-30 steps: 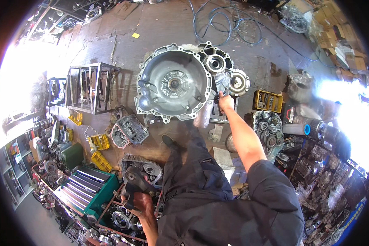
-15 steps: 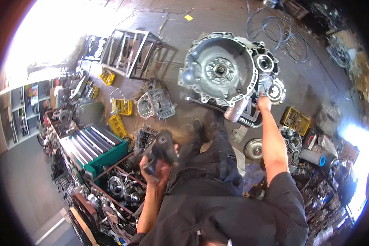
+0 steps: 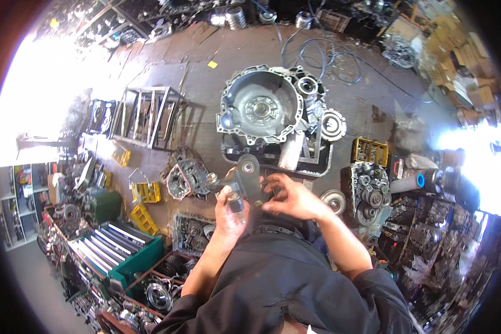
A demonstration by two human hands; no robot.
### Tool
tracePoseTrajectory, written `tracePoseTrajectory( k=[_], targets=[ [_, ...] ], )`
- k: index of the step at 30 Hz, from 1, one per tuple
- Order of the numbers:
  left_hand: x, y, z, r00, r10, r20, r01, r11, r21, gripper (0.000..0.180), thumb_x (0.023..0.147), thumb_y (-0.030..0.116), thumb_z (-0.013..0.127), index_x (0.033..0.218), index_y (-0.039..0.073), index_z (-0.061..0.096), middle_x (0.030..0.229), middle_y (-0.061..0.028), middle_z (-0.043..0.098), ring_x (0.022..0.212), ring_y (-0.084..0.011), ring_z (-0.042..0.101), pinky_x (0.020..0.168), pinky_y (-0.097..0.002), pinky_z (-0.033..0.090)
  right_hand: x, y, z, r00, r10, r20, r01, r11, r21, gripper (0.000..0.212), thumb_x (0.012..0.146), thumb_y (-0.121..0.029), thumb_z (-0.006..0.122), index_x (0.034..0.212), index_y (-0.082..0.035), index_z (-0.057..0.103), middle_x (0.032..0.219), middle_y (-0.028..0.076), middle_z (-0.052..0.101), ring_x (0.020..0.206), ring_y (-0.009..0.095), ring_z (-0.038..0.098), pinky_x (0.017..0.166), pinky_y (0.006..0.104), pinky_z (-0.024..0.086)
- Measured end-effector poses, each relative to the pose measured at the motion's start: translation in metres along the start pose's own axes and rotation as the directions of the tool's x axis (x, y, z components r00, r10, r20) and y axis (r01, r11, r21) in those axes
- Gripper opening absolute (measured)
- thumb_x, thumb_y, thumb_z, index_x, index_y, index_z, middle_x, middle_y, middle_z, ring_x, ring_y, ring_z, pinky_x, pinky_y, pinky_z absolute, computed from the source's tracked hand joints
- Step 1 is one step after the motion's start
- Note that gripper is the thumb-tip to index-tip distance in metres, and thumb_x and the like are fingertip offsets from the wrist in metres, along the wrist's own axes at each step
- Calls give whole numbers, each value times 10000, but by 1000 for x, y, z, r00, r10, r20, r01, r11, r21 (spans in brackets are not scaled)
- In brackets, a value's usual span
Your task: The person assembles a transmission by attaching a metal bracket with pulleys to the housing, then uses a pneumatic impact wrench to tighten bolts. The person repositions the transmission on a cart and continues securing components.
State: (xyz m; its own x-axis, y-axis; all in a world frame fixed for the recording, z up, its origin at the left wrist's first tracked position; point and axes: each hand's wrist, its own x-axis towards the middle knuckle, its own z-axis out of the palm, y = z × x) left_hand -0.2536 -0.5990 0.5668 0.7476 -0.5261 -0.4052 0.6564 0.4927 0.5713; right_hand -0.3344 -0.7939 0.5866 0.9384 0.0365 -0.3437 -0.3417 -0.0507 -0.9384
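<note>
My left hand is wrapped round a dark metal bracket, which has a round bushing at its top end and a short cylindrical end by my thumb. At the bracket's right edge is my right hand, its fingers apart and slightly curled; whether the fingertips touch the bracket I cannot make out. Beyond my hands, a large transmission housing lies with its round bell facing up. A black tray is under it, and a silver cylinder leans at its front side.
A round silver disc part sits right of the housing. Left stand a metal frame, an open gear case and yellow baskets. A green toolbox is at lower left. Another gearbox stands right.
My right hand has left the housing and come back to the bracket. My left hand has lifted the bracket up and to the right. The whole view has shifted.
</note>
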Motion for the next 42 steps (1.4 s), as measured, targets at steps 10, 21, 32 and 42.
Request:
tracePoseTrajectory(
  k=[10, 21, 32, 42],
  targets=[
    [-23, -17, 39, 968, -126, 217, 93, 983, 157, 772, 844, 473, 722, 1440, 76, 435, 1348, -181, 586, 1180, -301, 611, 918, -473, 555, -64, -12, 55, 871, 213, -443, -58, 940, 338, 555, 874, -97, 755, 1328, 81, 491, 1159, 175, 675, 829, 188, 723, 758, 320, 570],
    [-10, -55, 91, 852, -352, 387, 306, 935, 177, 771, 839, 458, 745, 1437, 92, 425, 1311, -198, 605, 1234, -340, 582, 1027, -496, 493, -126, -10, 19, 797, 261, -545, -49, 927, 371, 579, 866, -107, 763, 1351, 42, 483, 1002, 108, 688, 815, 136, 688, 729, 296, 553],
    [51, -155, 178, 775, -501, 385, 454, 865, 211, 711, 874, 355, 731, 1439, 41, 434, 1344, -118, 585, 1229, -254, 587, 1083, -391, 450, -163, 70, -144, 760, 88, -644, 222, 896, 384, 661, 841, -62, 789, 1406, 23, 456, 1216, 117, 608, 1027, 157, 626, 868, 311, 561],
    [156, -317, 302, 768, -595, 235, 568, 803, 180, 748, 865, 377, 718, 1463, 56, 405, 1343, -134, 579, 1191, -252, 608, 1015, -393, 502, -177, 120, -401, 799, 213, -562, -39, 952, 304, 632, 845, -129, 804, 1393, 7, 521, 1046, 67, 645, 894, 112, 608, 847, 280, 533]
  ],
)
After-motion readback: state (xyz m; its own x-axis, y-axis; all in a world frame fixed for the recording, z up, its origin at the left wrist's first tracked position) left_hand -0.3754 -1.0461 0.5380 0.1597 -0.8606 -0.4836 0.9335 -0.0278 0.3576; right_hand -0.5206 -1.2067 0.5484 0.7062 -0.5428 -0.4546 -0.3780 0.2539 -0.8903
